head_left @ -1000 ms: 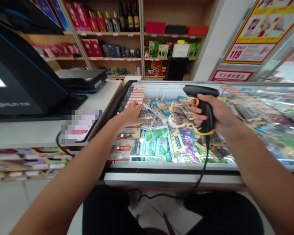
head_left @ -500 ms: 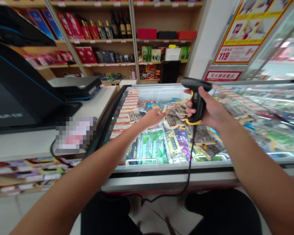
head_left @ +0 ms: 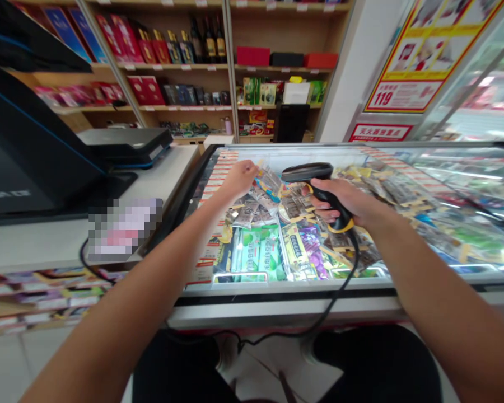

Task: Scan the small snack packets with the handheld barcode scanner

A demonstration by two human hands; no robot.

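Observation:
My right hand [head_left: 345,202] grips a black and yellow barcode scanner [head_left: 315,182] by its handle, its head tilted left over the open chest freezer [head_left: 302,285]. The scanner's black cable [head_left: 336,302] hangs down over the freezer's front edge. My left hand [head_left: 239,178] pinches a clear ice-cream packet [head_left: 265,178] and holds it up just left of the scanner head. Below both hands lie several wrapped ice creams, among them green packets [head_left: 256,252] and a purple one [head_left: 313,252].
A black till screen [head_left: 29,151] and a flat black scale [head_left: 126,145] stand on the white counter [head_left: 37,243] to the left. Shelves of boxes and bottles [head_left: 185,56] line the back wall. A red and yellow poster [head_left: 420,56] hangs at right, above the freezer's glass lid [head_left: 466,184].
My left hand has lifted a packet out of the pile and raised it toward the back. My right hand has lowered the scanner and swung its head left toward the packet.

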